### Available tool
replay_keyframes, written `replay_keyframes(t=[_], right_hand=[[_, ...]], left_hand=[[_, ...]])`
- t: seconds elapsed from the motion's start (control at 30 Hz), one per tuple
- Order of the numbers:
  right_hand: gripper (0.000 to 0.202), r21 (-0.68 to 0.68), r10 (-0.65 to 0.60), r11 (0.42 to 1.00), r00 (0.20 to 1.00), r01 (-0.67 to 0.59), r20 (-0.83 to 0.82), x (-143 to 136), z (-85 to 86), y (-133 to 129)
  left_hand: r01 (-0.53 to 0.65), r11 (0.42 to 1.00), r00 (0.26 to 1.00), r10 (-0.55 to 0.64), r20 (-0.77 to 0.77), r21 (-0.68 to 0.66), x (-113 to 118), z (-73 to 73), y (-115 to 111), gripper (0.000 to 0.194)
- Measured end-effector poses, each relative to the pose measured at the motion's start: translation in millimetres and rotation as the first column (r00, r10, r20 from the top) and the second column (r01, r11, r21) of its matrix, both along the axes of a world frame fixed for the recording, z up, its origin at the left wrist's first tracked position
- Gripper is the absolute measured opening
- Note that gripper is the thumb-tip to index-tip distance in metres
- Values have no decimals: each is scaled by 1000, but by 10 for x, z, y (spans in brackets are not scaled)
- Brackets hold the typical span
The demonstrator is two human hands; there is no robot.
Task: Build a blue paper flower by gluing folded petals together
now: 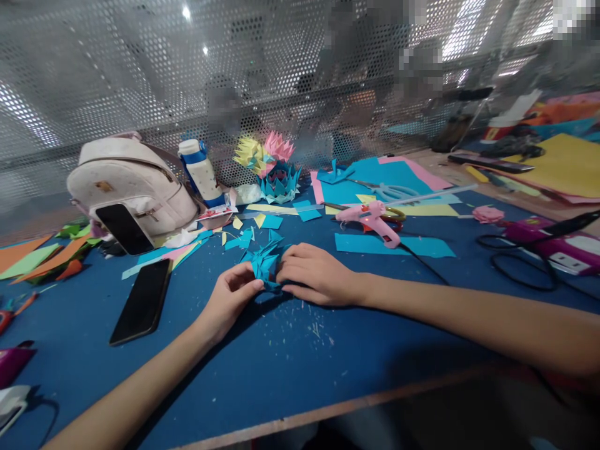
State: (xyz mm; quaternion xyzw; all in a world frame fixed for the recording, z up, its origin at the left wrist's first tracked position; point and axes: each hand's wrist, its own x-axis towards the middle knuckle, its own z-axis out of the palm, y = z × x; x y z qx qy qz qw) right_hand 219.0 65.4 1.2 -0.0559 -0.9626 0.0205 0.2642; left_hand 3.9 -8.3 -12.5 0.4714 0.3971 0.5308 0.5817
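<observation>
Holding a blue flower point(265, 259) of folded paper, both hands meet at the centre of the frame, just above the table point(234, 387). The left hand point(232, 297) is nearly closed, thumb and fingers pinching the flower's lower left side. The right hand point(319, 275) curls its fingers onto the flower's right side, closed on it too; some of its fingertips are hidden behind the paper.

Paper scraps point(307, 210) lie just behind the hands, near the middle of the frame. Right of centre, a pink glue gun point(368, 217) rests near a blue strip point(422, 245), with scissors point(398, 192) behind it on sheets point(363, 175) of blue and pink paper. A pink rose point(488, 215) lies farther right, beside a purple power strip point(562, 244).

In the upper middle, yellow, pink and blue paper blooms point(281, 182) stand beside a bottle point(204, 172). A pale bag point(126, 187) sits at upper left, one phone point(122, 230) leaning on it; a dark phone point(141, 303) lies flat, left of the left hand. Perforated mesh point(154, 75) spans the top of the frame.
</observation>
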Motion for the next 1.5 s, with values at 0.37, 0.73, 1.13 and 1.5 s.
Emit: replay_keyframes(t=[0.37, 0.73, 1.13, 1.5], right_hand=[[28, -251, -31, 967, 999, 35, 17, -41, -74, -15], [18, -260, -26, 965, 998, 10, -56, -43, -79, 2], [17, -147, -41, 989, 996, 28, -85, -36, -80, 21], [29, -309, -26, 951, 994, -7, -102, -46, -53, -28]], left_hand=[[1, 1000, 1000, -1, -15, -8, 11, 37, -6, 20], [25, 999, 1000, -25, 3, -25, -9, -14, -7, 20], [19, 999, 999, -17, 41, -48, 18, -41, 5, 33], [-39, 997, 989, 47, -137, 62, 0, -8, -30, 21]])
